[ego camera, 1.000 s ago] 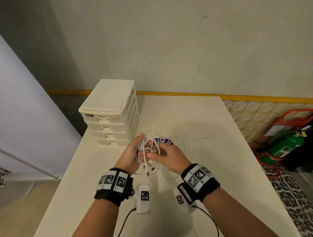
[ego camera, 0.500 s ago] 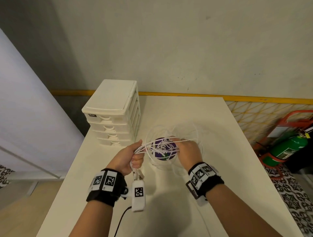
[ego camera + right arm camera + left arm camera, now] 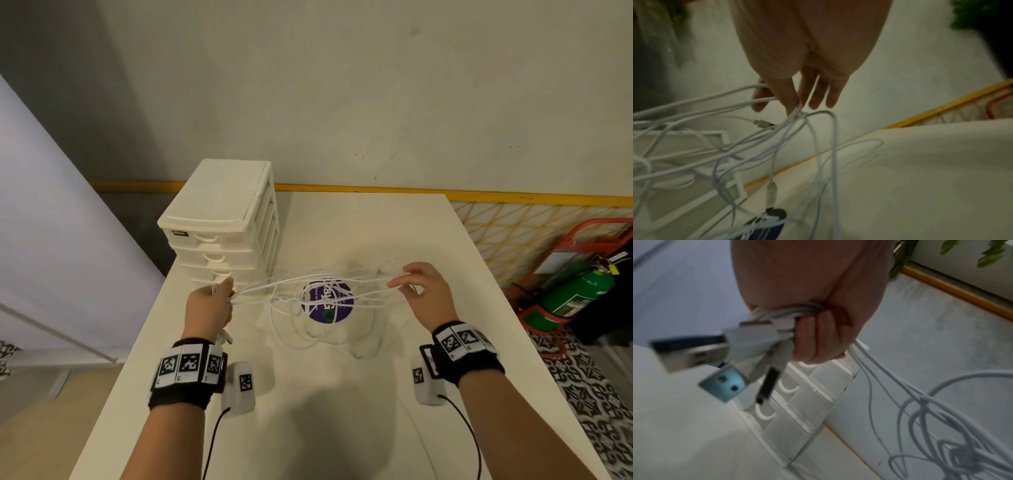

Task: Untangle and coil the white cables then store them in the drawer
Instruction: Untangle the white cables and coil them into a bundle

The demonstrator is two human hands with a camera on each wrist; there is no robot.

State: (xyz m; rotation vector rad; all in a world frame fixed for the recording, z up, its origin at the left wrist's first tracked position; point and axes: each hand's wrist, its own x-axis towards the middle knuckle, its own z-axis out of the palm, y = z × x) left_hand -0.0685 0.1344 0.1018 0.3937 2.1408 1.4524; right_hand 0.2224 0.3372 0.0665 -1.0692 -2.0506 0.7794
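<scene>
White cables (image 3: pixel 318 291) stretched left-right between hands

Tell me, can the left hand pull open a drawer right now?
Probably not yet. The left hand is right beside the drawer unit, but its fingers are curled around the white cables. It would likely have to let go first.

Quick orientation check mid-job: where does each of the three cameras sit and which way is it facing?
Head: worn on the head, looking forward and down at the table; shows both forearms, left hand, right hand, white cables stretched between them.
Left wrist: looks along the left hand, which grips cable ends with USB plugs, toward the drawer unit.
Right wrist: looks along the right hand, fingers hooking cables above the table.
Shared: all three show the cables and drawer unit.
</scene>
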